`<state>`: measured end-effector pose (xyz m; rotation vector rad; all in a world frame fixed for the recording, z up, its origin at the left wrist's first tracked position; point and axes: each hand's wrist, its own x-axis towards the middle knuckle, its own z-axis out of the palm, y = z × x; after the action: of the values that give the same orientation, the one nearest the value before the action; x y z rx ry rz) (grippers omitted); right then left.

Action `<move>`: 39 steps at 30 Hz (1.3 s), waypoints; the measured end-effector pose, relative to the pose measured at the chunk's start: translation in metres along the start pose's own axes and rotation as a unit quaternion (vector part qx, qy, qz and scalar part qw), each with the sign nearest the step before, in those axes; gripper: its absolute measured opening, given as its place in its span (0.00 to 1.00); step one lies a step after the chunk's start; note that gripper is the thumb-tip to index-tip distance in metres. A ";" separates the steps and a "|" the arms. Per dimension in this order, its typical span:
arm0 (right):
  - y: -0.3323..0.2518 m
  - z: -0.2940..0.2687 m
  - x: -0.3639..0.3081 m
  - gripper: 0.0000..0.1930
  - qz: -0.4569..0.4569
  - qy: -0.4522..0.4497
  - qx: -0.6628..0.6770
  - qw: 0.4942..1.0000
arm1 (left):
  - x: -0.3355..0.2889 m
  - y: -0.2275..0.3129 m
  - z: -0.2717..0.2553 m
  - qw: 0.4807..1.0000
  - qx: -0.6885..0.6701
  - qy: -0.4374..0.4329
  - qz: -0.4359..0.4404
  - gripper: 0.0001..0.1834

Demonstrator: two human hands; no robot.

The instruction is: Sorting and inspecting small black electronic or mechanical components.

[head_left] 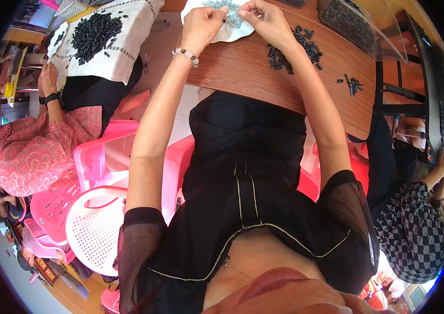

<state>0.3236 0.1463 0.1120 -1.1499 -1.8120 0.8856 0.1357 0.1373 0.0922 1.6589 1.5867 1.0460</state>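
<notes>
At the top of the view, both arms reach over a wood-grain desk [227, 70]; the person's left grip [202, 27] is pinched, thumb against finger, on a small black piece [224, 21] that shows just under the fingertips; the right grip [271, 23] is held close beside it, thumb and finger brought together, though whether anything sits between them cannot be told; below and between the 2 lies a white sheet [223, 37] bearing a heap of small silvery pieces [236, 22].

To the right, a pile of short black tubes [312, 51] lies on the desk, partly behind the right forearm; a smaller cluster of black tubes [353, 85] lies apart from it, nearer the right edge; a clear container [348, 27] with dark pieces inside stands beyond; a beaded bracelet [185, 57] circles the left wrist.

At the left, a co-worker in a red patterned top [38, 152] sits by a white cloth [134, 29] carrying a large mound of black pieces [95, 37]; pink chairs [88, 157] stand behind; at the right, another person wears a black-and-white checkered garment [415, 233].
</notes>
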 end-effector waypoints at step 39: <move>-0.069 -0.036 -0.177 0.10 -0.230 0.125 -0.117 0.958 | -0.191 0.080 0.072 0.862 -0.500 0.056 0.056 0.18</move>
<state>0.3777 -0.0365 0.1430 -0.8740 -1.8896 0.2493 0.2437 -0.0535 0.0996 0.9573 0.7224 1.6603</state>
